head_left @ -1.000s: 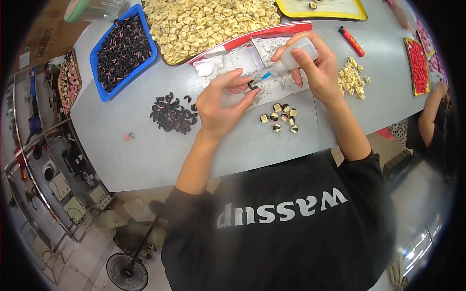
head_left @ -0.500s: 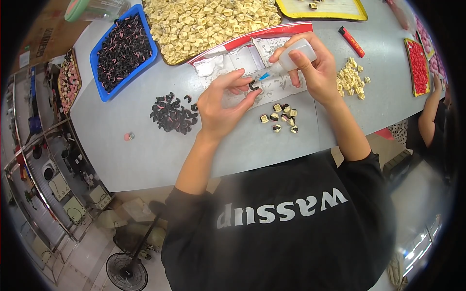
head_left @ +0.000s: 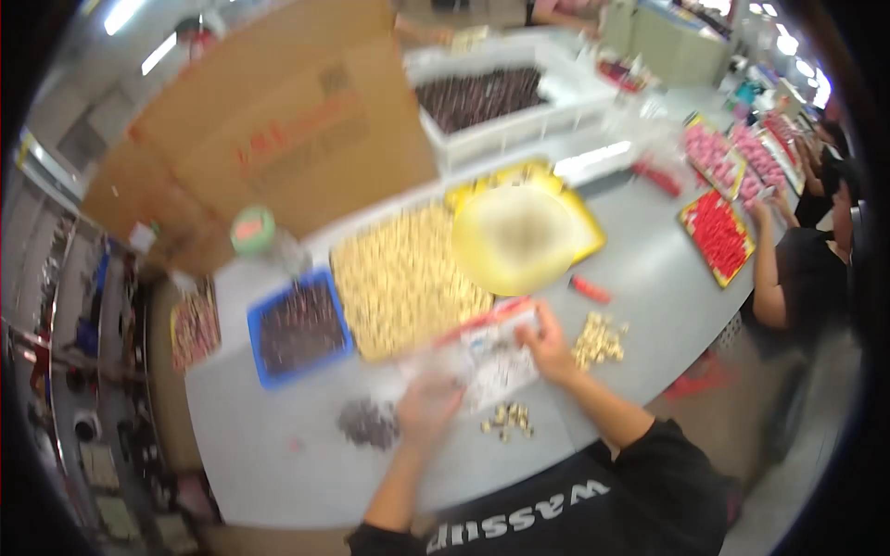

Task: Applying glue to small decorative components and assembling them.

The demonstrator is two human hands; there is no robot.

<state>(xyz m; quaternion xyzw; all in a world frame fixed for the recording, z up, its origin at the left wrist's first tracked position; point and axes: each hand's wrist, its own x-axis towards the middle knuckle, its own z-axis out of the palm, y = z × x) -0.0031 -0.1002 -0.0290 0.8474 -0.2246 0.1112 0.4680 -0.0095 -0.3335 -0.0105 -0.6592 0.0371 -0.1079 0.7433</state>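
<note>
Motion blur covers much of the view. My left hand [head_left: 431,408] is smeared, so its fingers and anything in them cannot be made out. It is beside a heap of small black curved pieces [head_left: 368,423]. My right hand [head_left: 549,345] has its fingers curled round a whitish squeeze bottle [head_left: 526,320], only faintly visible, over a white sheet [head_left: 505,369] with a red edge. A small group of cream-and-black joined pieces [head_left: 508,422] lies between my forearms. Right of my right hand is a pile of loose cream pieces [head_left: 600,341].
Beyond my hands stand a blue tray [head_left: 257,347] of black pieces, a tray of cream pieces [head_left: 403,278], and a round yellow-rimmed thing [head_left: 514,232] over a yellow tray [head_left: 589,239]. A cardboard box [head_left: 287,120] rises behind. People sit at the right, near a red-filled tray [head_left: 718,236].
The view has tilted up, showing the box, a white crate and people farther off. Both hands now appear lower in the picture and blurred. The small black piece in my left hand is no longer discernible.
</note>
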